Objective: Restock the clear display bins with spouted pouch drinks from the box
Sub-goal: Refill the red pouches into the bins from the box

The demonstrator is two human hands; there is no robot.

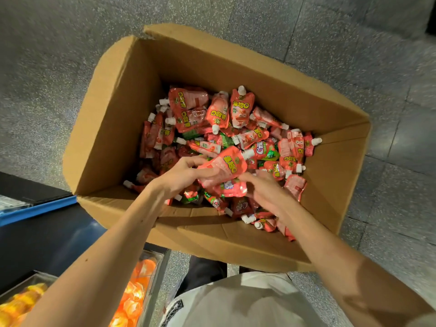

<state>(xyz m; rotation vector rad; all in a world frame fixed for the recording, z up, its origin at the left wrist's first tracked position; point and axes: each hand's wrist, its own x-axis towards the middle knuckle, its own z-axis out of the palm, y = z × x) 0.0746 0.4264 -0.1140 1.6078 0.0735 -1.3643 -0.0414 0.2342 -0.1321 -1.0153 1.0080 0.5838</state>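
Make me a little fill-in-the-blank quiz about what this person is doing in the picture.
1. The left hand and right hand reach into an open ____ box.
2. The spouted pouches piled inside are mostly ____ in colour.
3. Their caps are ____.
4. The clear bin beside the person holds ____ packs.
Missing words: cardboard; red; white; orange.

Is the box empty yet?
No, the cardboard box holds a heap of red spouted pouches, and the left hand grips a red pouch over the heap.
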